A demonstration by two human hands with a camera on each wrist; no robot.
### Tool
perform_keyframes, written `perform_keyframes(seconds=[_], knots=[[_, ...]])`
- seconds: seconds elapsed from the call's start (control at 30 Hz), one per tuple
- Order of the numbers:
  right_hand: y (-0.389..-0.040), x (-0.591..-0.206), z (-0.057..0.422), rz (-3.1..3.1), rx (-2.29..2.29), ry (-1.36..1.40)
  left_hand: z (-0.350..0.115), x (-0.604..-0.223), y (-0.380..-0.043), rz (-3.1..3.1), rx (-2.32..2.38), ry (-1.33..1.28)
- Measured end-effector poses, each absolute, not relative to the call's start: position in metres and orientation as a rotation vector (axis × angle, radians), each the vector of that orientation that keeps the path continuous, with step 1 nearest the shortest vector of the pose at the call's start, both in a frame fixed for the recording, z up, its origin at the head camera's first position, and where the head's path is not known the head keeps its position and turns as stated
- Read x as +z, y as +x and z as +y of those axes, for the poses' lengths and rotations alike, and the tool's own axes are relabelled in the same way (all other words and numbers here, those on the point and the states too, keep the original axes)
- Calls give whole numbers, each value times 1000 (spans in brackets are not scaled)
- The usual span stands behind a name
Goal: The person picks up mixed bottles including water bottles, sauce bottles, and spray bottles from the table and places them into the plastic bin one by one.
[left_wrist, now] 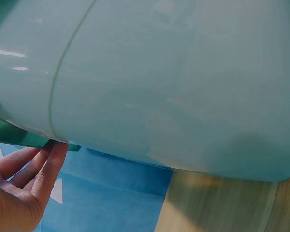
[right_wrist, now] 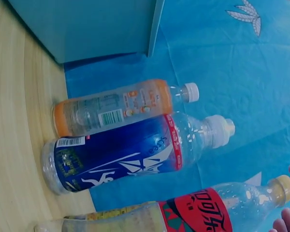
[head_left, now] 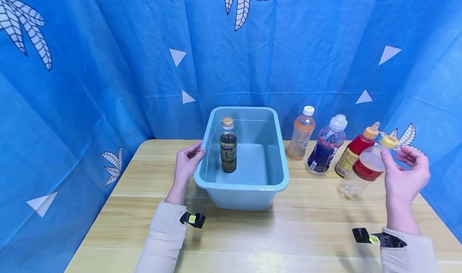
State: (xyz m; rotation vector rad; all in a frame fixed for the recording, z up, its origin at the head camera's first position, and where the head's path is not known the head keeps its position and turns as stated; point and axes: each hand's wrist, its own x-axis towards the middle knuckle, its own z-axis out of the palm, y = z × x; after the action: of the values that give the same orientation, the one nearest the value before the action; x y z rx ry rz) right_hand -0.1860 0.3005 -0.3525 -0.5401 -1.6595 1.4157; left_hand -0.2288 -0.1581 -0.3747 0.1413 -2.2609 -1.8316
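My left hand (head_left: pixel 187 160) holds the left rim of a light blue plastic basin (head_left: pixel 242 187). In the left wrist view, its fingertips (left_wrist: pixel 58 153) meet the rim from outside. Inside the basin, near its left wall, a dark glass bottle (head_left: pixel 228 150) with a tan cap stands upright. My right hand (head_left: pixel 408 174) is beside the top of a clear cola bottle (head_left: pixel 368 166) with a red label and yellow cap (right_wrist: pixel 282 190). In the right wrist view, the fingertips lie on either side of the cap, with a gap between. The cola bottle stands on the table.
Right of the basin stand an orange-tinted bottle (head_left: pixel 301 134), a blue-labelled sports drink bottle (head_left: pixel 326 146) and a red sauce bottle (head_left: pixel 355 152), the last partly behind the cola bottle. A blue curtain (head_left: pixel 231 64) hangs behind the wooden table (head_left: pixel 231 241).
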Motion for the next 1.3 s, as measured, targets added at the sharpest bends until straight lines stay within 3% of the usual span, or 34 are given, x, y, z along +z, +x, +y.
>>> perform_keyframes(seconds=[1.0, 1.3], knots=[[-207, -353, 314, -1761, 1540, -683, -158, -376, -229, -2255, -1834, 130], [-209, -355, 313, -1623, 1642, -596, -158, -376, -229, -2252, -1829, 127]])
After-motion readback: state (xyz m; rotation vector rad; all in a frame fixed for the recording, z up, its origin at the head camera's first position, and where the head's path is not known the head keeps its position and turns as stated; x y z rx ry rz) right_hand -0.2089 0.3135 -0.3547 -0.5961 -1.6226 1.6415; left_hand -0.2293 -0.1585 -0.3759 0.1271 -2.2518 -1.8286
